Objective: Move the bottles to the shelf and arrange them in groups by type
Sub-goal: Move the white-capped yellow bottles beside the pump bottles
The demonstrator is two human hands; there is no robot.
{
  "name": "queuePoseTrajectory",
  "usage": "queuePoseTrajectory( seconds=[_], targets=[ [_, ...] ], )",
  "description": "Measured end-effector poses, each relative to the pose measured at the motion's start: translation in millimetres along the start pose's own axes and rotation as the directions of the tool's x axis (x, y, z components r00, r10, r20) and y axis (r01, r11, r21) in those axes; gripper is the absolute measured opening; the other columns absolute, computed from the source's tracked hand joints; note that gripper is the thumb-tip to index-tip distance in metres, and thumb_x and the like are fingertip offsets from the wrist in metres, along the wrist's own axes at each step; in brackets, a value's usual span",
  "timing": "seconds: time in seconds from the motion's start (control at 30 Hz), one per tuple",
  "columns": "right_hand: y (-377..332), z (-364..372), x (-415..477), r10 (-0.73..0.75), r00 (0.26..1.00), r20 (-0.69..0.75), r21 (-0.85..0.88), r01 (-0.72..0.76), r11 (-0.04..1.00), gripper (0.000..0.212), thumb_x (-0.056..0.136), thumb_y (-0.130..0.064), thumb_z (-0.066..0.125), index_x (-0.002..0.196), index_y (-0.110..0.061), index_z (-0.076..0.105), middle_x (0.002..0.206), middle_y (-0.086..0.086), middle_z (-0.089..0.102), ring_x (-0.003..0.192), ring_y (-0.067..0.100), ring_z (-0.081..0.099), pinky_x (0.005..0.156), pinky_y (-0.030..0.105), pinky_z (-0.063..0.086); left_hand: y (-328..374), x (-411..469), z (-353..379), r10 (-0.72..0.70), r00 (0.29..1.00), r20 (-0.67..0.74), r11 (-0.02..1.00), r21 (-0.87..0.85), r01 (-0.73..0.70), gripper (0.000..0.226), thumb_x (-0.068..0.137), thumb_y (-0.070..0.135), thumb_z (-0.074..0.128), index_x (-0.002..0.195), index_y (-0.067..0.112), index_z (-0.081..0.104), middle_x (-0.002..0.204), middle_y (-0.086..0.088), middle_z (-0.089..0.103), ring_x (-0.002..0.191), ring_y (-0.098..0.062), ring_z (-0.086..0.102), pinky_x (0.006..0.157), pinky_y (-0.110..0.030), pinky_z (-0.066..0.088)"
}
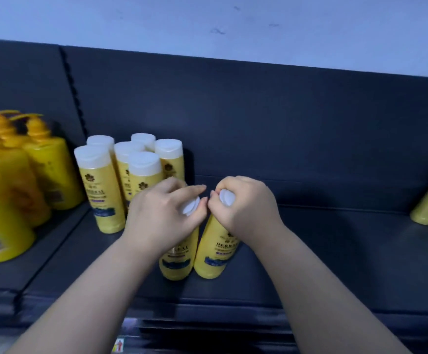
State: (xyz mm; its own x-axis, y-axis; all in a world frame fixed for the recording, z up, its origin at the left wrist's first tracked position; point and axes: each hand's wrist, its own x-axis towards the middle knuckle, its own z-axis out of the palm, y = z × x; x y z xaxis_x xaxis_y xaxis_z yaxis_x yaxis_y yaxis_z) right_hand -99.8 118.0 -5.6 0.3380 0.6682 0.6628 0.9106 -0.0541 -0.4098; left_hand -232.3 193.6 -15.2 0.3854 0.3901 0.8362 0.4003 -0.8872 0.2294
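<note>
Dark shelf (335, 251), bottles (215, 251) upright, caps (227, 198) up

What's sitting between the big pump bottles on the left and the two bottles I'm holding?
A cluster of white-capped yellow bottles stands there on the shelf, close behind the left hand, as the head view shows.

Dim, bluish light; dark shelf (335, 251) underexposed. Motion blur on pump bottles (8, 187) at left, wide-angle bending at edges, soft focus overall.

Pale wall (156, 19) (scuffed), dark back panel (284, 111)
</note>
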Motion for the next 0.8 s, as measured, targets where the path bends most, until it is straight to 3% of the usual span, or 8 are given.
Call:
queuePoseTrajectory(
  seconds=[0.17,0.33,0.5,0.63,0.8],
  targets=[
    [-11.0,22.1,10.4,-0.057,0.997,-0.043,0.005,0.057,0.998,0.025,0.074,-0.037,0.05,0.063,-0.016,0.059,0.058,-0.003,0.052,0.056,0.018,0.049,0.049,0.027,0.041,-19.1,0.2,0.2,-0.116,0.993,-0.024,0.987,0.112,0.118,0.031,0.08,0.044,0.054,0.086,0.024,0.077,0.074,0.003,0.066,0.058,-0.022,0.062,0.043,-0.025,0.044],
    [-3.0,24.8,34.4,0.079,0.975,0.205,-0.036,-0.073,0.997,0.021,0.085,-0.04,0.052,0.084,-0.022,0.062,0.084,-0.003,0.06,0.082,0.018,0.055,0.075,0.033,0.046,-22.1,11.3,15.1,-0.184,0.983,-0.011,0.962,0.204,0.183,0.034,0.079,0.045,0.05,0.085,0.024,0.077,0.075,0.0,0.067,0.057,-0.026,0.062,0.044,-0.026,0.045],
    [1.1,37.0,44.5,-0.027,0.982,0.185,0.002,0.027,1.0,0.023,0.083,-0.04,0.054,0.084,-0.022,0.067,0.081,-0.002,0.062,0.078,0.021,0.057,0.069,0.031,0.046,-30.3,15.0,20.5,-0.222,0.974,-0.049,0.944,0.24,0.227,0.035,0.081,0.044,0.05,0.086,0.023,0.078,0.078,0.001,0.068,0.06,-0.023,0.064,0.048,-0.023,0.043],
    [10.3,54.2,55.1,-0.056,0.997,0.054,0.112,0.05,0.992,0.025,0.072,-0.039,0.054,0.072,-0.021,0.071,0.067,-0.001,0.063,0.064,0.024,0.058,0.058,0.03,0.05,-32.8,17.0,27.2,-0.215,0.974,-0.074,0.938,0.263,0.226,0.031,0.081,0.041,0.053,0.085,0.022,0.078,0.077,0.0,0.069,0.06,-0.022,0.064,0.049,-0.022,0.043],
    [15.3,69.0,64.3,-0.139,0.99,-0.038,0.169,0.144,0.975,0.027,0.073,-0.036,0.053,0.065,-0.016,0.069,0.06,0.001,0.061,0.057,0.024,0.058,0.052,0.032,0.049,-39.5,19.6,27.6,-0.239,0.968,-0.073,0.93,0.27,0.25,0.028,0.081,0.041,0.056,0.088,0.025,0.077,0.08,0.0,0.069,0.062,-0.021,0.064,0.049,-0.022,0.043]
  ],
)
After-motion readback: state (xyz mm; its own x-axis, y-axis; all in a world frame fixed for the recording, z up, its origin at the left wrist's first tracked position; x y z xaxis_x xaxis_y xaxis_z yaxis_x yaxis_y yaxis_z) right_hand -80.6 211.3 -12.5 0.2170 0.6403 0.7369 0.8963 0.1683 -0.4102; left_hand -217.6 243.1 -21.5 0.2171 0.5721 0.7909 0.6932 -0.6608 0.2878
